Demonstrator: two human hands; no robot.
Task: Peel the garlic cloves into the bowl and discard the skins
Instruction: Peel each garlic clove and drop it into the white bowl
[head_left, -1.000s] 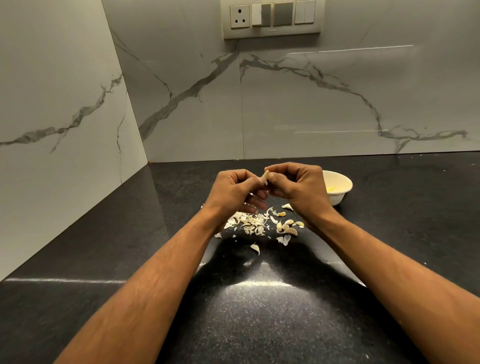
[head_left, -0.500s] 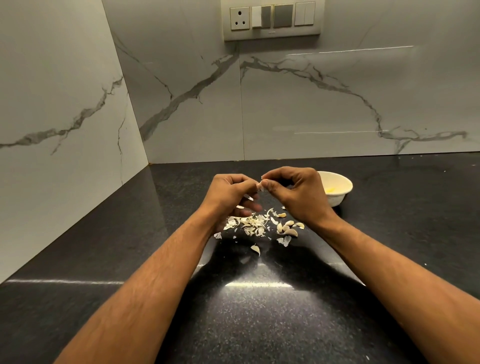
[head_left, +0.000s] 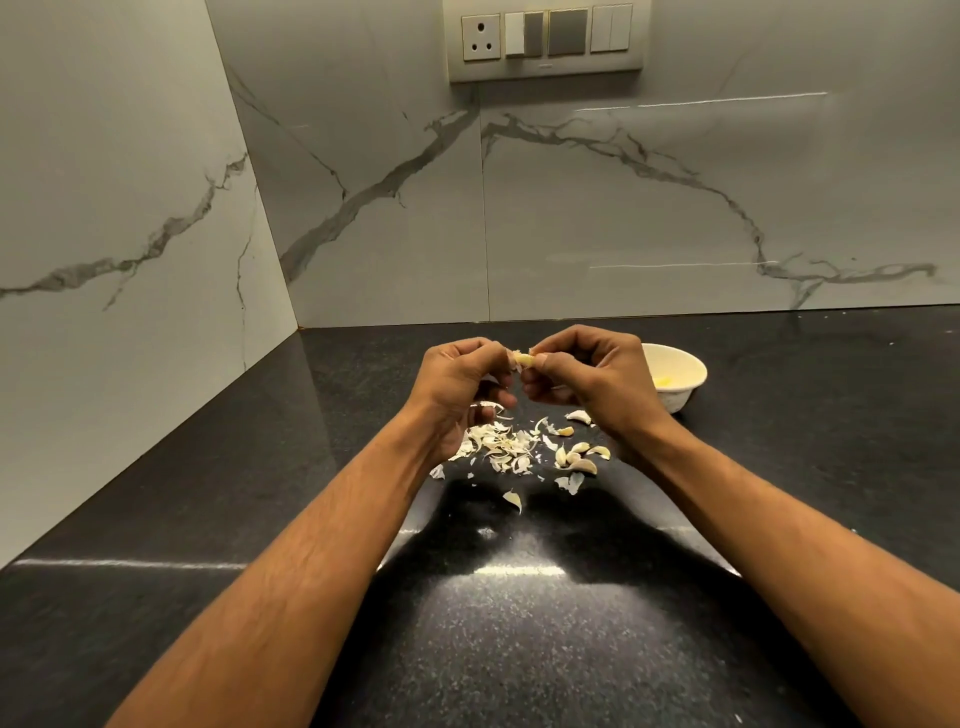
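Marble wall (head_left: 130, 208) at left, meeting the back wall at a corner. Dark speckled table (head_left: 208, 493) below. Left hand (head_left: 457, 387) raised above the table, fingers (head_left: 493, 358) curled, pinching the left end of a clove (head_left: 523, 359). Under and just right of that hand, a heap of skins (head_left: 498, 447) scattered on the table. Clove held in the air between both hands, partly peeled, a flap of skin hanging at its left. Switch plate (head_left: 545, 39) high on the back wall. Unpeeled cloves (head_left: 579, 457) lying right of the skins, near the right wrist. Right hand (head_left: 597, 382) level with the left, fingers curled, thumb and forefinger gripping the clove's right end. Bowl (head_left: 680, 397) at right, just beyond the right hand, something yellowish inside, too small to tell.
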